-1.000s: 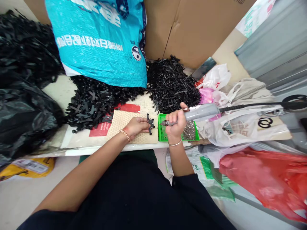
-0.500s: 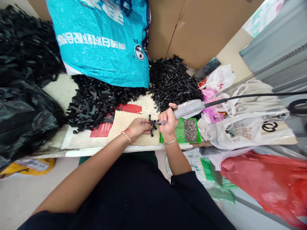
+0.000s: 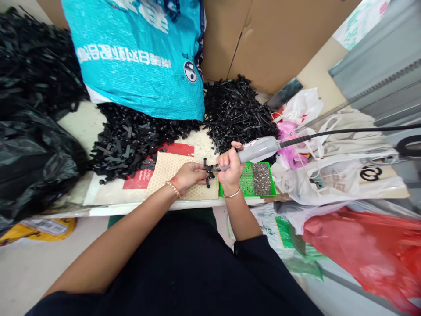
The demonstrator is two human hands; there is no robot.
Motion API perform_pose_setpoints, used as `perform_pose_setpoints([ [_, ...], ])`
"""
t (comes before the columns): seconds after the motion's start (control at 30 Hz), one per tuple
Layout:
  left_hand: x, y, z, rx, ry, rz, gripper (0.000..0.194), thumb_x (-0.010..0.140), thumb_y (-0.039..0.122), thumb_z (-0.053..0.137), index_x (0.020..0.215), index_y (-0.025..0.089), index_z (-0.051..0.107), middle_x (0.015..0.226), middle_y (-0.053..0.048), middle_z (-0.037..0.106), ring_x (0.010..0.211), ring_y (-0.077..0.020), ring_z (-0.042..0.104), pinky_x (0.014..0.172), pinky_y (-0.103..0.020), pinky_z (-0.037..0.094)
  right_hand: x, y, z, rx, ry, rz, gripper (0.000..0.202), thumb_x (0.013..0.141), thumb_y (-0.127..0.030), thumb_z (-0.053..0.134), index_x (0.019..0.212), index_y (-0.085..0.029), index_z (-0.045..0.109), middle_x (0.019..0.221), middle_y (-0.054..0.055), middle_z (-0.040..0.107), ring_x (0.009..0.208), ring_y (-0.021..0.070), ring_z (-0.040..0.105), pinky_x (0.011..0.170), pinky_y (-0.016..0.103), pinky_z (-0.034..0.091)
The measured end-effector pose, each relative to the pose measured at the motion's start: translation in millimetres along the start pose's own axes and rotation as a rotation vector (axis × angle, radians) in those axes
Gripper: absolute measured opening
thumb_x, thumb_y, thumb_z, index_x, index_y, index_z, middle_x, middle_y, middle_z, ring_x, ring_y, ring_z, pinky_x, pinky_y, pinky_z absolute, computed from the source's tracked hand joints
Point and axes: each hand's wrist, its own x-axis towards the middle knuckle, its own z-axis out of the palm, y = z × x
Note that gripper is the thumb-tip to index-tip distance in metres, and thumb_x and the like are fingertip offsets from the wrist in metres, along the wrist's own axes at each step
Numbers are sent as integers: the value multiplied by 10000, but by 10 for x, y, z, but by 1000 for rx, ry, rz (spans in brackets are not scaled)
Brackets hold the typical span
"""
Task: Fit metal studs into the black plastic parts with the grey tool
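On the tabletop (image 3: 108, 193), the left hand (image 3: 188, 174) pinches a small black plastic part (image 3: 207, 172) flat against a honeycomb mat (image 3: 167, 169) — steadying it — while the right hand's (image 3: 230, 169) grip wraps a grey power screwdriver (image 3: 258, 150), tip on the part.

head cam, looks fwd/down, near bench (image 3: 98, 193)
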Motion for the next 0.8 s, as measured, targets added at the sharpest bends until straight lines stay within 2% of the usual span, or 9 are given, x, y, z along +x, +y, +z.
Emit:
perform_pose_setpoints([
  [0.37, -23, 23, 28, 4, 23, -12, 206, 649, 26, 782, 827, 110, 725, 720, -34, 741, 645, -129, 686, 677, -244, 597, -29, 30, 2, 42, 33, 2, 364, 782, -539, 678, 971, -271, 520, 485, -138, 294, 388, 66, 280, 447, 243, 333],
  [0.53, -3, 6, 6, 3, 17, -6, 215, 625, 44, 818, 804, 116, 723, 721, -35, 733, 661, -145, 691, 699, -267, 600, -41, 61, -15, 40, 34, 11, 381, 769, -539, 693, 974, -269, 519, 493, -134, 302, 396, 72, 310, 454, 254, 355],
  [0.8, 13, -2, -28, 10, 2, -8, 255, 566, 83, 859, 779, 93, 719, 724, -53, 735, 637, -155, 696, 668, -269, 609, -58, 96, -5, -17, -153, 6, 373, 813, -556, 671, 944, -267, 475, 482, -142, 318, 386, 68, 333, 450, 245, 355],
])
